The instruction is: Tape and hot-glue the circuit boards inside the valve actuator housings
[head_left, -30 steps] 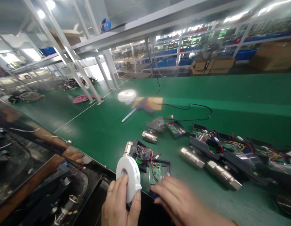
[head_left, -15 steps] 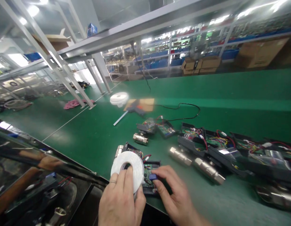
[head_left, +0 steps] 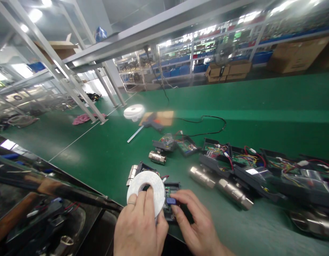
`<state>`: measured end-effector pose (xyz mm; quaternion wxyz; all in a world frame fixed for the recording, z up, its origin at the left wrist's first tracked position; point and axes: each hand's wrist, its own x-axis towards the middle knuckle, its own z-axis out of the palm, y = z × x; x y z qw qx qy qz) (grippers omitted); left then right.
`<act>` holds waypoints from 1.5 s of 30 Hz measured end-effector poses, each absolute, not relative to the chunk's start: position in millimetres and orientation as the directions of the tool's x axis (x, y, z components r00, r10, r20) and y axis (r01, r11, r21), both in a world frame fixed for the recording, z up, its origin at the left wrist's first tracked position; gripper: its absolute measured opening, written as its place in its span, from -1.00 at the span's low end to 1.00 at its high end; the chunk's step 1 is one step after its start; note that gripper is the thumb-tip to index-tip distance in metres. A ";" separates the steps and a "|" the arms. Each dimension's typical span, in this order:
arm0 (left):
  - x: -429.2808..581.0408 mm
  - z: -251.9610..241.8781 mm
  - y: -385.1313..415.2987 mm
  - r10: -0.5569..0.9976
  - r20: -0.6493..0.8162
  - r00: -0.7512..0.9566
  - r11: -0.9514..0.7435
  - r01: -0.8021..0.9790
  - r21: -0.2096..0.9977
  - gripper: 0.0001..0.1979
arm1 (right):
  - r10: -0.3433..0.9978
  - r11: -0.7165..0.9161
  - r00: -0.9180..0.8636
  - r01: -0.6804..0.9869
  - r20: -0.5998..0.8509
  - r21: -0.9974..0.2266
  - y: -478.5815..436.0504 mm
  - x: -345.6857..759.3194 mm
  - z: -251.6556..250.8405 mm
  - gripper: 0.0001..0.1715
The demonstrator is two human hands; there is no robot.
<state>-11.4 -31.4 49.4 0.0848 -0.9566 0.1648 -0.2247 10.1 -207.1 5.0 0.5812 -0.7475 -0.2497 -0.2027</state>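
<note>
My left hand [head_left: 139,225] is closed around a white roll of tape [head_left: 147,187], fingers and thumb gripping its lower rim, held just above the near edge of the green belt. My right hand [head_left: 196,222] pinches a small blue piece [head_left: 171,201] between thumb and forefinger, right beside the roll. Under both hands lies an open black device half [head_left: 172,197] with a green circuit board, coloured wires and a metal fitting [head_left: 132,172] at its far left end.
Several more open black housings with wiring [head_left: 233,160] and metal fittings [head_left: 220,183] lie to the right on the green belt [head_left: 260,106]. Further back are a second white tape roll [head_left: 134,111], a tool on a brown pad [head_left: 156,120] and a black cable [head_left: 212,124]. A dark shiny rail [head_left: 60,192] borders the left.
The white roll has turned from edge-on to facing me. My right hand closed from lying flat on the board into a pinch on the blue piece beside the roll.
</note>
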 end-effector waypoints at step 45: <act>25.8 2.1 18.0 0.249 0.651 0.717 -0.873 -0.125 0.472 -0.65 | 0.378 -0.347 0.767 0.637 0.519 -0.688 -214.4 25.3 6.9 -0.77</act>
